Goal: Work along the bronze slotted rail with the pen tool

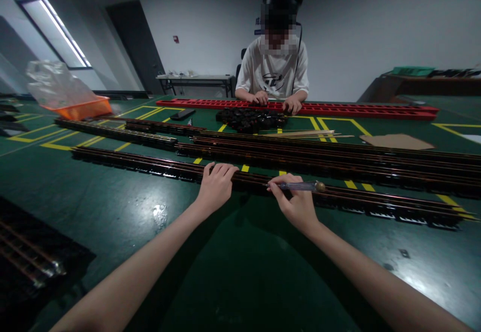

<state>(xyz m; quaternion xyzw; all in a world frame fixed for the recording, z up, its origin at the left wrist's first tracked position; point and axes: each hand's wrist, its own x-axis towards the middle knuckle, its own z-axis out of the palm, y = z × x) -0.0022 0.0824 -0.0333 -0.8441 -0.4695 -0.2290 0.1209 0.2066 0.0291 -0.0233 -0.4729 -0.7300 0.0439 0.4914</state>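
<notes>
Nearest me lies a long black rail (150, 165) with copper-coloured rods along it, stretching across the green table. My left hand (217, 187) is curled over the rail near its middle, fingers on its far side, the thumb mostly hidden. A short way to the right, my right hand (296, 204) closes around a screwdriver (300, 186) with a clear handle and a brass-coloured end. Its handle points right and its tip points left, close above the rail. Whether the tip touches the rail I cannot tell.
Behind lie more black rails with copper rods (338, 159), a heap of black parts (250, 120), thin rods (300, 133), cardboard (398, 141) and a phone (183, 114). A person (274, 66) opposite works at a red rack (356, 109). An orange basket (80, 109) stands left.
</notes>
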